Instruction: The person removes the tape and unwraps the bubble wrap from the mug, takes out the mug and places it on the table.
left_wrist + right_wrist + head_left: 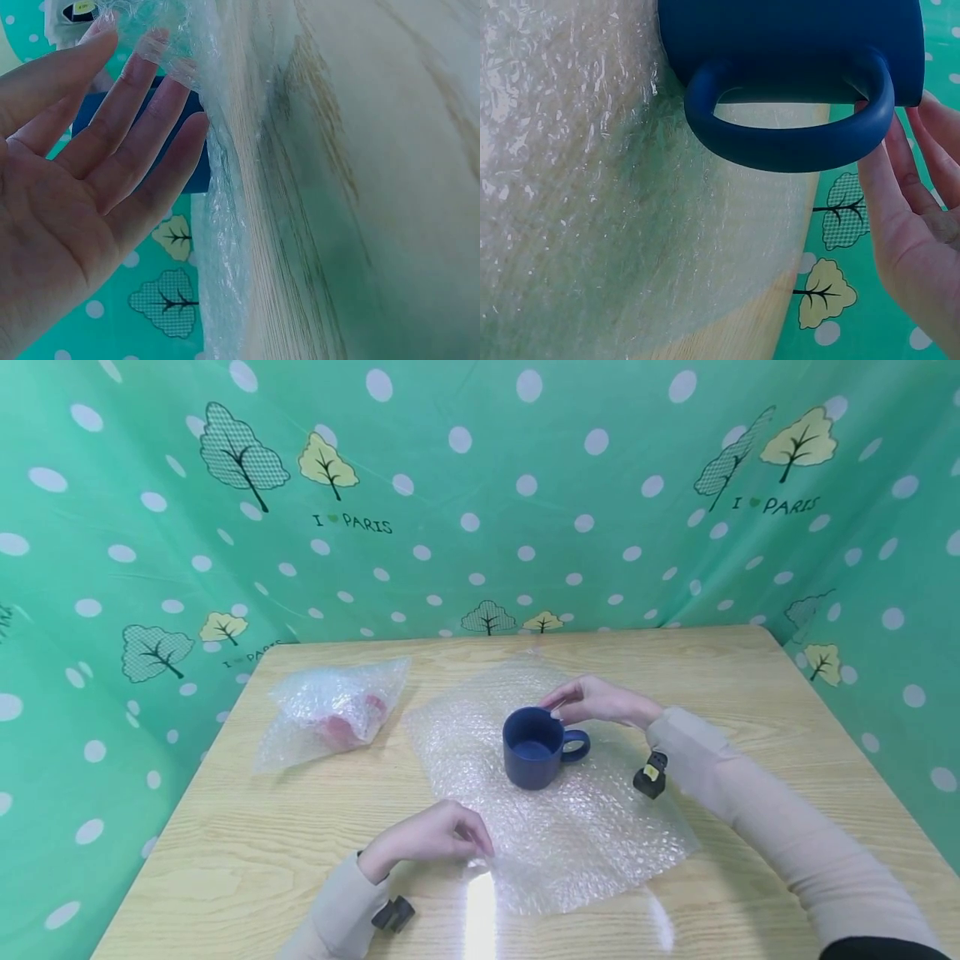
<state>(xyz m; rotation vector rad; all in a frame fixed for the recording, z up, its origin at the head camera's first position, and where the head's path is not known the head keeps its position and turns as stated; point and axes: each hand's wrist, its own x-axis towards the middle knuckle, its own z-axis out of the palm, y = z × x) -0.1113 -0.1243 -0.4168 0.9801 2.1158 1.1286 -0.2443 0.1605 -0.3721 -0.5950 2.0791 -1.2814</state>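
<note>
A dark blue mug [531, 760] stands upright on a sheet of bubble wrap [555, 860], its handle [780, 146] pointing right. My right hand [596, 700] pinches the mug's rim from the far right side, thumb and fingers at the edge. Lower left, my left hand [442, 837] pinches the near-left corner of the bubble wrap. In the left wrist view, thumb and index finger meet at the crumpled wrap, while the other fingers [161, 169] extend loosely beside it. Part of the mug shows behind them.
To the left on the wooden table [315, 827] lies a bubble-wrapped bundle [337, 710] with something red or pink inside. A green dotted curtain [487, 485] hangs behind the table and at both sides.
</note>
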